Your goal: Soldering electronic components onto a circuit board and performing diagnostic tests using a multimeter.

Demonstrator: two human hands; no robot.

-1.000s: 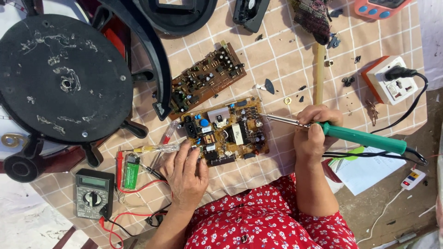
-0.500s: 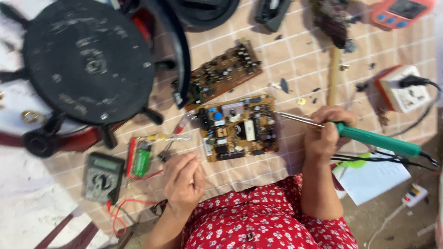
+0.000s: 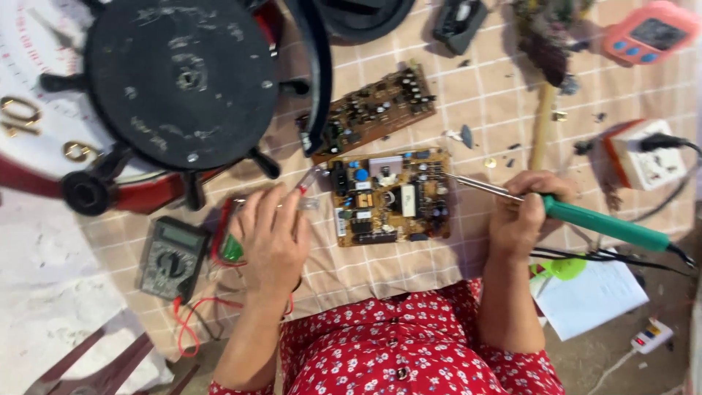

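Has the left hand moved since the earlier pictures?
Yes. The left hand has shifted away from the yellow circuit board, toward the multimeter, and lies over the red and green tools.
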